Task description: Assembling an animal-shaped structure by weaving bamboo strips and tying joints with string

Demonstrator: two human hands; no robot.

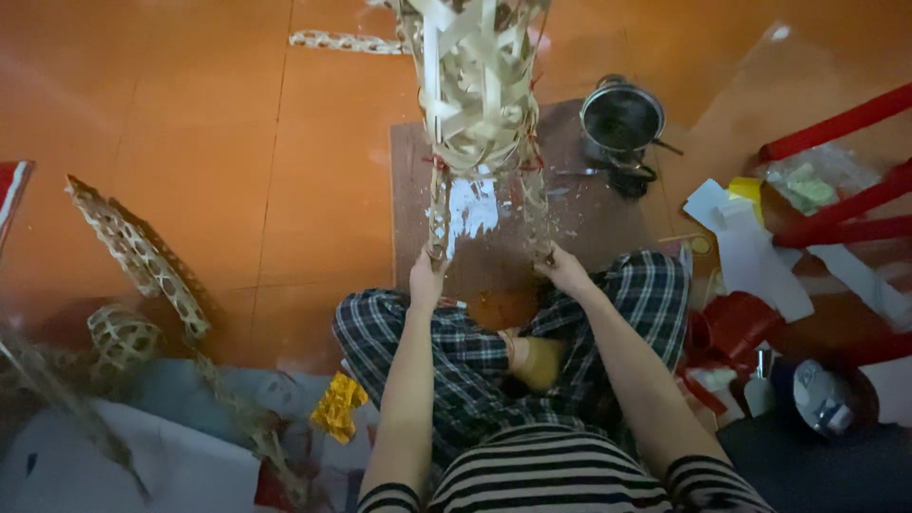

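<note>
A tall woven frame of pale bamboo strips [478, 85] stands upright on a brown board [579, 228] in front of me. It has two thin woven legs at its base. My left hand [427, 277] grips the bottom of the left leg. My right hand [564, 269] holds the bottom of the right leg. White paste is smeared on the board between the two legs. I sit cross-legged in checked trousers [446, 351] on an orange floor.
A metal pot [621, 118] and dark scissors [627, 176] lie on the board's far right. Red chair legs [836, 204], white paper sheets [750, 247] and a red cup [736, 323] crowd the right. Woven bamboo pieces [138, 256] lie left, and another strip [347, 42] lies beyond.
</note>
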